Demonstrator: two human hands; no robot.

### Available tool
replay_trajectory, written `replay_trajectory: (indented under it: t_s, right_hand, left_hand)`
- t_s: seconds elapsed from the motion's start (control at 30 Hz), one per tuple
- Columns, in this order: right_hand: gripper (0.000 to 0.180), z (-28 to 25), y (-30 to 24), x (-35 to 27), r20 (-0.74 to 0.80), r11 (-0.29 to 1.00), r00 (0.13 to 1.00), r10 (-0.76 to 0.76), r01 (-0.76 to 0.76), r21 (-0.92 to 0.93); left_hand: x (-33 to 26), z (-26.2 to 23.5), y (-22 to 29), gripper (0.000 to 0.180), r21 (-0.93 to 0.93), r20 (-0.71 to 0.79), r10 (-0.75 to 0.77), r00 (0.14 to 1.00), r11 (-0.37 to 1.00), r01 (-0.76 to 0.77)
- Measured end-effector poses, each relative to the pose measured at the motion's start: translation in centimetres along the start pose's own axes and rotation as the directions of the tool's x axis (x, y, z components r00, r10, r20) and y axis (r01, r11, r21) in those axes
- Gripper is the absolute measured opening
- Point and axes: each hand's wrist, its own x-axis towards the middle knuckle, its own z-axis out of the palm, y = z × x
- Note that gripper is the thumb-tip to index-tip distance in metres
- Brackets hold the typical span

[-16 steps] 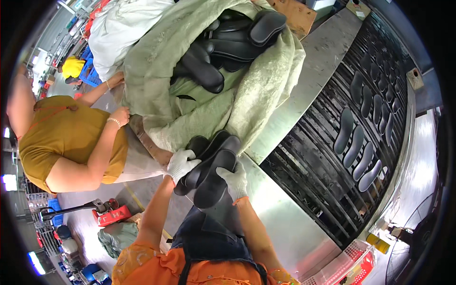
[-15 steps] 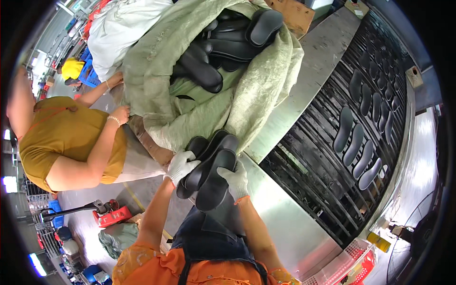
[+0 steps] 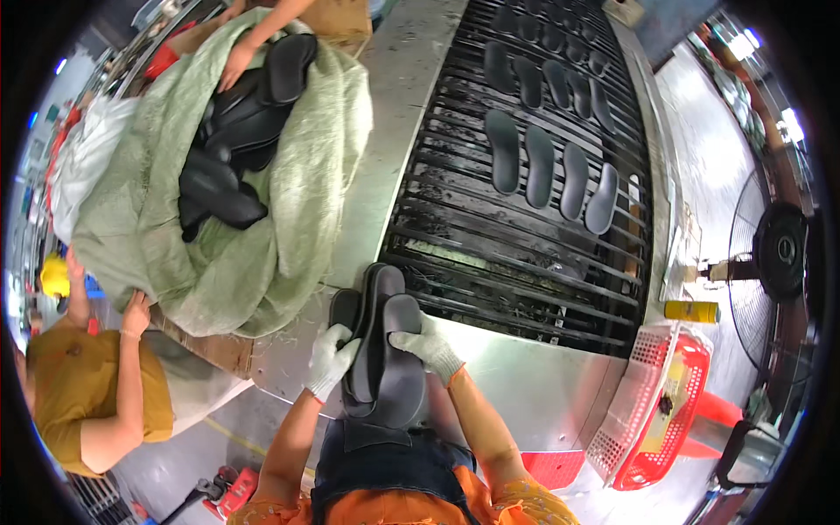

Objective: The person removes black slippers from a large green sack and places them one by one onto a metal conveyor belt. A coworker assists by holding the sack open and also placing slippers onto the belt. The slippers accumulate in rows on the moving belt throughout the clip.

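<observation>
Several dark shoe soles are held upright side by side in front of my body. My left hand, in a white knitted glove, grips the left side of the bunch. My right hand, gloved the same way, closes around the sole on the right, thumb on its near face. Just beyond my hands lies a slatted metal rack with rows of soles laid flat on it. To the left, a pale green woven sack gapes wide, holding more dark soles.
A co-worker in a mustard shirt holds the sack's near-left edge. Another person's hand reaches into the sack. Red and white plastic baskets, a yellow can and a fan stand at right. A metal ledge borders the rack.
My view has turned right, toward the rack, and the held soles have come round with it. A second person's hand has come into the sack from the far side.
</observation>
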Motion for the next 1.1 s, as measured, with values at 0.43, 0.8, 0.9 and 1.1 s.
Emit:
replay_trajectory:
  t_s: [0.43, 0.8, 0.9, 1.1]
  right_hand:
    - [0.035, -20.8, -10.4, -1.9, -0.306, 0.945, 0.909, -0.281, 0.318, 0.075]
    - [0.031, -32.6, -9.6, 0.1, -0.538, 0.954, 0.789, -0.298, 0.227, -0.195]
    - [0.031, -34.5, -10.0, -0.5, -0.531, 0.941, 0.784, -0.321, 0.200, -0.272]
    - [0.033, -39.0, -11.2, -2.0, -0.631, 0.898, 0.660, -0.407, 0.162, -0.409]
  left_hand:
    - [13.1, 18.0, 14.8, 0.028, 0.044, 0.231, 0.224, 0.947, 0.970, -0.241]
    - [18.5, 24.0, 13.3, 0.011, 0.009, 0.177, 0.389, 0.904, 0.918, -0.397]
    - [19.7, 23.6, 12.3, 0.014, 0.000, 0.172, 0.392, 0.904, 0.917, -0.398]
    - [21.9, 22.5, 13.7, 0.016, 0.019, 0.169, 0.441, 0.881, 0.893, -0.451]
